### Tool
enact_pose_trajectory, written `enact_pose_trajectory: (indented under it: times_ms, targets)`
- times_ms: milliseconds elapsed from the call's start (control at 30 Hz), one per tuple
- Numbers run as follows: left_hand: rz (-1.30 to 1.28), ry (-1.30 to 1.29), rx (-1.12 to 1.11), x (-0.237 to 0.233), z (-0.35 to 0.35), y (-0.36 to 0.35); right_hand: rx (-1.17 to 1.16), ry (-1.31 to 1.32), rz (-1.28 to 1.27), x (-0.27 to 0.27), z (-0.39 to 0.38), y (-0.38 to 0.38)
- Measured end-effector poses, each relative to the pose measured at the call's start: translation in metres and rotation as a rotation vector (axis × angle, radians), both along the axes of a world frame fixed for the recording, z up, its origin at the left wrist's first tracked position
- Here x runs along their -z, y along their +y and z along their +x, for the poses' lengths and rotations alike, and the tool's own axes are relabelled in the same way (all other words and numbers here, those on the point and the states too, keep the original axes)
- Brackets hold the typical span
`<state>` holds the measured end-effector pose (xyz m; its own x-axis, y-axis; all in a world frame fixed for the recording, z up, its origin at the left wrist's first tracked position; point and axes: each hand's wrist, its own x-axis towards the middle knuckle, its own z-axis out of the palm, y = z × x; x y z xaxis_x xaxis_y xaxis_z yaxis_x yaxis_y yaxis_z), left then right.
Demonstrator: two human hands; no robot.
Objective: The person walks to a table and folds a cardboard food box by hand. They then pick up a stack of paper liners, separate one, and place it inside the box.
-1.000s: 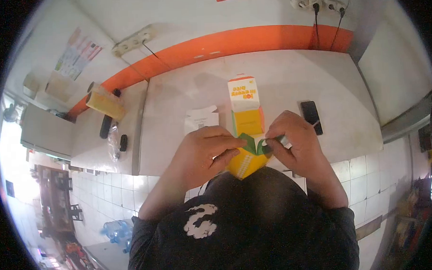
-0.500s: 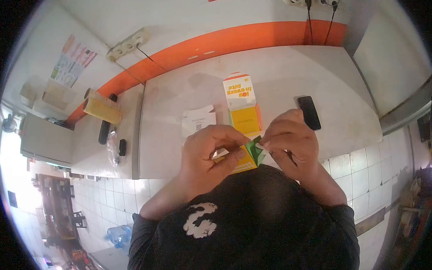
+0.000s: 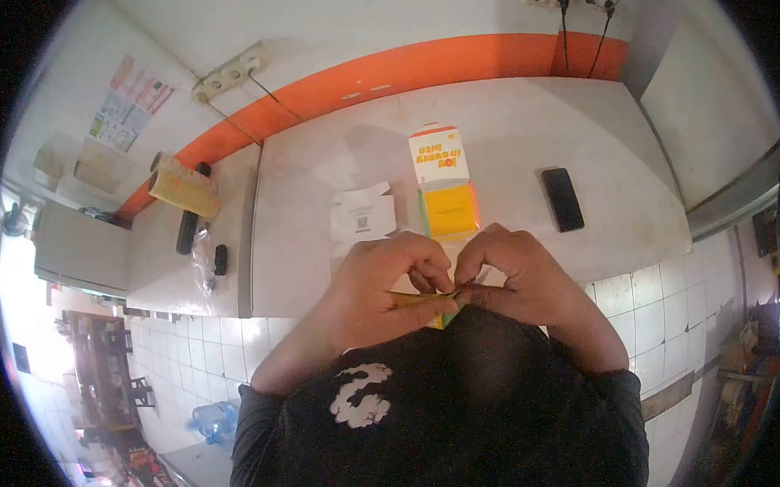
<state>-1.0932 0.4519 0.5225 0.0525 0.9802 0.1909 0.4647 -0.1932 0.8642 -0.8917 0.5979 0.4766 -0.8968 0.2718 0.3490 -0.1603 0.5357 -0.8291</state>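
Note:
Close to my chest, a yellow-and-green printed cardboard piece (image 3: pixel 445 319) is mostly hidden behind my fingers. My left hand (image 3: pixel 383 282) is closed round its yellow part, thumb along the near side. My right hand (image 3: pixel 518 278) pinches its edge with thumb and forefinger, the fingertips of both hands touching or nearly so. Just beyond the hands lies an opened box (image 3: pixel 451 209), yellow inside, with a white printed flap (image 3: pixel 439 158) folded out. A white unfolded carton (image 3: pixel 363 214) with a small square code lies left of that box, partly covered by my left hand.
A black phone (image 3: pixel 562 200) lies on the white table (image 3: pixel 302 178) at the right. On the left side surface are yellowish rolls (image 3: pixel 185 195), clear plastic (image 3: pixel 203 259) and small black objects. Power strips (image 3: pixel 232 73) hang on the wall; a blue water bottle (image 3: pixel 214 423) stands below left.
My hands have come together and the cardboard piece has turned, showing mainly its edge and little of its green face. The view has shifted slightly.

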Motion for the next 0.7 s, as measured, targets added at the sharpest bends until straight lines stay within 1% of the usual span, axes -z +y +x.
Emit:
enact_pose_trajectory:
  times_ms: [67, 100, 167, 200, 267, 300, 400, 500, 600, 700]
  targets:
    - [-0.168, 0.091, -0.069, -0.003, 0.007, 0.0, -0.007, -0.206, -0.164, -0.003, -0.006, -0.008]
    - [-0.25, 0.136, -0.103, -0.004, 0.009, 0.0, 0.051, -0.218, -0.158, -0.001, -0.007, -0.008]
    - [-0.154, 0.217, -0.099, 0.007, -0.002, 0.0, 0.166, -0.241, -0.144, 0.004, -0.01, -0.009]
    - [-0.106, 0.258, -0.096, 0.014, -0.009, 0.0, 0.231, -0.259, 0.016, 0.001, -0.004, -0.008]
    - [-0.039, 0.18, -0.238, 0.028, -0.021, -0.004, 0.36, -0.291, 0.337, -0.014, 0.015, -0.007]
    - [-0.004, 0.14, -0.309, 0.031, -0.025, -0.005, 0.372, -0.332, 0.31, -0.021, 0.018, -0.009]
    - [-0.177, -0.087, -0.436, 0.023, -0.026, -0.007, 0.517, -0.316, 0.515, 0.003, 0.014, -0.005]
    - [0.056, 0.628, -0.284, 0.027, -0.033, -0.003, 0.481, -0.189, 0.665, 0.01, 0.008, -0.007]
    - [-0.042, 0.715, -0.173, 0.01, -0.023, 0.001, 0.339, -0.087, 0.645, -0.004, 0.002, -0.016]
    - [-0.038, 0.669, -0.146, 0.013, -0.02, 0.002, 0.312, 0.053, 0.7, -0.005, -0.003, -0.021]
